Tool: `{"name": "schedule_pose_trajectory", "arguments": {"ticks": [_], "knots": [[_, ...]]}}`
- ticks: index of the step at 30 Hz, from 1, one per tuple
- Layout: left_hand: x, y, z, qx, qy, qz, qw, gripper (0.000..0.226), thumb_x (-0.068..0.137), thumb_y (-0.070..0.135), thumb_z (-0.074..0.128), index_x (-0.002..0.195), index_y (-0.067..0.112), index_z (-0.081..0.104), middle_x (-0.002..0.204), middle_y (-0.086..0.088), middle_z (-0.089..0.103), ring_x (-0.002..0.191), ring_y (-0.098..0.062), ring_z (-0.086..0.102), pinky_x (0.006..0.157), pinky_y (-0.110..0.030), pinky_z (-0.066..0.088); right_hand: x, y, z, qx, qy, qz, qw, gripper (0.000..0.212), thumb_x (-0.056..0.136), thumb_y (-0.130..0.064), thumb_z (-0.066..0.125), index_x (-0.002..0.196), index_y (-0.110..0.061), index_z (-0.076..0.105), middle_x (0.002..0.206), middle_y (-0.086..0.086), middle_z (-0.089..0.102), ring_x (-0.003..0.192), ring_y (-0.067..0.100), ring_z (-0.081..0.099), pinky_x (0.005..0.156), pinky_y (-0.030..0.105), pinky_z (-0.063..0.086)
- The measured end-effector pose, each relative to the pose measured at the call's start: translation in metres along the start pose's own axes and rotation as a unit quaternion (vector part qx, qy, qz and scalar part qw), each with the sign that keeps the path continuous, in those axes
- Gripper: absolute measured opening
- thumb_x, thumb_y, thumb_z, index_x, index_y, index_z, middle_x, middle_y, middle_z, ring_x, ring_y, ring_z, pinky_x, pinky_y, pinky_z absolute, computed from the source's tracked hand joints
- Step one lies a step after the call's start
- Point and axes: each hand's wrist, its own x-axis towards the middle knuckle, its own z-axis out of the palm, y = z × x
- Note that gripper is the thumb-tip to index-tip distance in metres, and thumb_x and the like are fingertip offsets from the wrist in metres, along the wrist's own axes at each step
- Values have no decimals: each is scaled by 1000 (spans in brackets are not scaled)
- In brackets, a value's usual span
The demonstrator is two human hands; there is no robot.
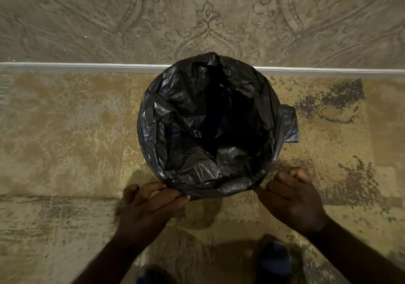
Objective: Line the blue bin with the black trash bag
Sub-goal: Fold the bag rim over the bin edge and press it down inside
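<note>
On the patterned carpet [65, 130], close against the pale skirting strip [87, 67] at the foot of the ornamented wall [197, 20], stood the round bin, wholly covered by the black trash bag [175, 108]. None of the bin's blue showed; the bag's film was folded out over the whole rim and hung down the outside, and its crumpled middle sank into the dark hollow. A loose flap of the bag [290, 125] stuck out on the right side, past the rim.

The left hand [146, 207] was at the near edge of the rim, its fingers [171, 196] stretched forward, touching the bag's turned-over hem; whether they pinched the film or only pressed on it could not be told. The right hand [293, 198] was at the near right of the rim, its fingers curled into a loose fist just beside the bag's overhang; whether any film was caught inside that fist could not be told either.

Below the hands, at the bottom edge of the view, a dark shoe [274, 259] rested on the carpet, and part of another one [153, 277] showed to its left.
</note>
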Motion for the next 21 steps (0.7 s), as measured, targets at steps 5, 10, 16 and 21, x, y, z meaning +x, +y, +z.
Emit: {"name": "schedule_pose_trajectory", "arguments": {"ticks": [5, 10, 16, 21], "knots": [[-3, -1, 7, 26, -22, -53, 998, 20, 82, 22, 61, 95, 33, 71, 99, 15, 70, 106, -19, 53, 87, -41, 31, -2, -3, 10, 35, -39, 132, 990, 8, 87, -18, 60, 84, -17, 67, 61, -1, 58, 54, 20, 54, 62, 32, 42], [6, 7, 9, -107, -52, -208, 971, 25, 84, 24, 51, 75, 12, 72, 85, -3, 71, 86, -26, 64, 77, -34, 44, 25, -21, -3, 364, 121, 540, 749, 13, 94, -13, 57, 86, -18, 67, 76, 8, 67, 61, 15, 61, 55, 26, 52], [41, -7, 0, -440, 89, -561, 696, 18, 98, 11, 46, 100, 16, 63, 90, 17, 68, 91, -12, 65, 74, -20, 51, 67, 11, -12, 504, 151, 623, 579, 32, 86, -35, 68, 107, -12, 65, 88, 3, 64, 86, 18, 65, 78, 35, 56], [86, -20, -2, -574, 113, -577, 569, 37, 101, 42, 36, 112, 22, 64, 107, 2, 74, 93, -8, 71, 71, -30, 59, 80, 24, 2, 471, 219, 646, 560, 13, 85, -14, 72, 93, -4, 71, 75, 5, 66, 79, 21, 68, 82, 42, 58]]}}
